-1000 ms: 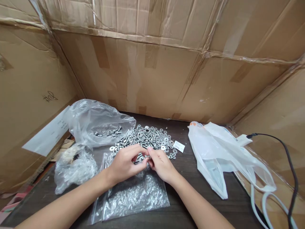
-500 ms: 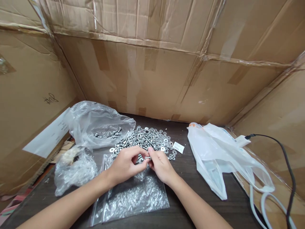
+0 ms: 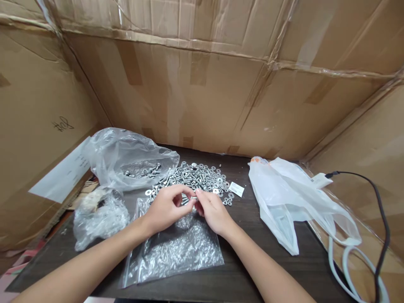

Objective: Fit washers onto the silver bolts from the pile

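Fingertips of both hands meet around a small silver bolt [image 3: 194, 198], just in front of a heap of loose bolts and washers [image 3: 202, 176]. My left hand [image 3: 172, 207] pinches the bolt between thumb and forefinger. From the right, my right hand [image 3: 213, 210] closes its fingers on the bolt's other end; its fingertips are partly hidden. Beneath the hands a clear zip bag [image 3: 183, 256] lies flat. Behind and to the left, an open clear plastic bag [image 3: 123, 155] has more bolts in it.
Crumpled clear plastic [image 3: 101, 219] lies at the left. A small white label [image 3: 236, 189] is right of the heap. At the right are a white plastic bag [image 3: 277, 198] and a black cable [image 3: 378, 202]. Cardboard walls [image 3: 189, 101] surround the dark table [image 3: 246, 252].
The camera view has tilted slightly, so the table's contents appear a little higher. Both hands stay together at the bolt, with only a small shift of the fingers.
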A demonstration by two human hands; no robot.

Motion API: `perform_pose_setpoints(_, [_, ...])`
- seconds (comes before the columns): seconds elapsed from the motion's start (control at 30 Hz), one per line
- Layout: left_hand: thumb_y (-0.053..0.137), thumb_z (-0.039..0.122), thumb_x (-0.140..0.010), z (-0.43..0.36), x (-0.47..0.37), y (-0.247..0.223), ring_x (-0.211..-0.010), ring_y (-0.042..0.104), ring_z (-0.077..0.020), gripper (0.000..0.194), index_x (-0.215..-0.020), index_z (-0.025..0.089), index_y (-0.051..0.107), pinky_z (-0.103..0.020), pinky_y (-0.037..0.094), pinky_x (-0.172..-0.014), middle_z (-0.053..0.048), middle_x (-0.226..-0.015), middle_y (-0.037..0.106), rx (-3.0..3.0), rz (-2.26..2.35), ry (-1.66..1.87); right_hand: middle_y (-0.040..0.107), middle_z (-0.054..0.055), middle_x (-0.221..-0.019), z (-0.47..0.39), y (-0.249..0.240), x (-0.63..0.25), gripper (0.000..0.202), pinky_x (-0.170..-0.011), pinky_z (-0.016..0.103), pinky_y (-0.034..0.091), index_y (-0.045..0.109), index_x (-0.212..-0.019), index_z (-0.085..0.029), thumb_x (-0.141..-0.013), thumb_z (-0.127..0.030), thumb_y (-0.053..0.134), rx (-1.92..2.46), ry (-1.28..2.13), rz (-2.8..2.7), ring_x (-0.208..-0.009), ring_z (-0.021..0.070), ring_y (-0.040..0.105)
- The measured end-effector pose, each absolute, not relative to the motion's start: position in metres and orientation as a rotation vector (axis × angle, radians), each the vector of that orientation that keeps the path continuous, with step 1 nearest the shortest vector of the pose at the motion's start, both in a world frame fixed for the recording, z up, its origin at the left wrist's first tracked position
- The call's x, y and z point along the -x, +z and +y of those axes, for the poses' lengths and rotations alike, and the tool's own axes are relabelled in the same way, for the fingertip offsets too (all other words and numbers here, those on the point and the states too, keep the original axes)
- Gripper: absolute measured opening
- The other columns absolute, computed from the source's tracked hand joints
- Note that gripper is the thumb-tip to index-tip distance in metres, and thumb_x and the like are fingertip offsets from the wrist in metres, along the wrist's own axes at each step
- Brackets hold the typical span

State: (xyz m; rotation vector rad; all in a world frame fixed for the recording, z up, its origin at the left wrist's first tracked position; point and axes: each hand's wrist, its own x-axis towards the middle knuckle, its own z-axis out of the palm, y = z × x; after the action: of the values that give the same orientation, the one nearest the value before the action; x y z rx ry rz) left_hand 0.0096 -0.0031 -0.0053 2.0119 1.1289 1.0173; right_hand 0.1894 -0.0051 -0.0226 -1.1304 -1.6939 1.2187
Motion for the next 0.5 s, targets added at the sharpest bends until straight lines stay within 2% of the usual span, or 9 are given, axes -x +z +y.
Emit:
perform_pose_setpoints(0.1, [0.065, 0.034, -0.086, 0.0019, -0.0103, -0.0023, -0.054, 0.044, -0.0098, 0.018, -0.089, 0.017, 0.071, -0.022, 0.035, -0.052, 0.001, -0.068, 0.062, -1.783, 1.114, 0.933, 0.049, -0.003, -0.068, -0.0075, -0.0165, -0.1914, 0.025, -0.058, 0.026, 0.033, 0.054, -0.085, -0.020, -0.097, -0.041, 0.051, 1.078, 1.099, -1.701, -0.060, 0.0133, 0.046])
perform_pose_setpoints(0.17, [0.065, 0.035, -0.086, 0.0020, -0.0102, -0.0010, -0.053, 0.043, -0.0095, 0.019, -0.089, 0.017, 0.071, -0.022, 0.035, -0.052, 0.002, -0.067, 0.061, -1.752, 1.097, 0.930, 0.049, -0.003, -0.069, -0.0076, -0.0155, -0.1924, 0.021, -0.058, 0.026, 0.033, 0.054, -0.085, -0.020, -0.094, -0.038, 0.054, 1.043, 1.132, -1.698, -0.060, 0.0132, 0.046])
perform_pose_setpoints(0.37, [0.064, 0.023, -0.084, -0.0070, -0.0099, -0.0030, -0.058, 0.049, -0.0102, 0.012, -0.092, 0.019, 0.072, -0.024, 0.039, -0.059, 0.001, -0.075, 0.066, -2.119, 1.104, 1.063, 0.037, -0.004, -0.051, -0.0034, -0.0229, -0.1915, 0.052, -0.053, 0.028, 0.028, 0.040, -0.055, -0.021, -0.101, -0.046, 0.039, 1.078, 1.306, -1.674, -0.049, 0.0120, 0.035])
perform_pose_setpoints(0.43, [0.064, 0.023, -0.083, -0.0062, -0.0107, -0.0030, -0.057, 0.048, -0.0100, 0.013, -0.091, 0.018, 0.072, -0.024, 0.039, -0.058, 0.000, -0.076, 0.067, -2.079, 1.126, 1.049, 0.038, -0.003, -0.052, -0.0042, -0.0217, -0.1914, 0.054, -0.054, 0.028, 0.028, 0.042, -0.056, -0.020, -0.102, -0.048, 0.037, 1.101, 1.239, -1.705, -0.051, 0.0121, 0.036])
perform_pose_setpoints(0.5, [0.063, 0.027, -0.083, -0.0039, -0.0117, -0.0018, -0.054, 0.046, -0.0096, 0.014, -0.089, 0.017, 0.072, -0.023, 0.037, -0.054, 0.000, -0.074, 0.066, -1.939, 1.145, 0.982, 0.045, -0.003, -0.059, -0.0062, -0.0182, -0.1921, 0.044, -0.056, 0.027, 0.030, 0.049, -0.067, -0.019, -0.101, -0.046, 0.043, 1.082, 1.127, -1.745, -0.055, 0.0126, 0.040])
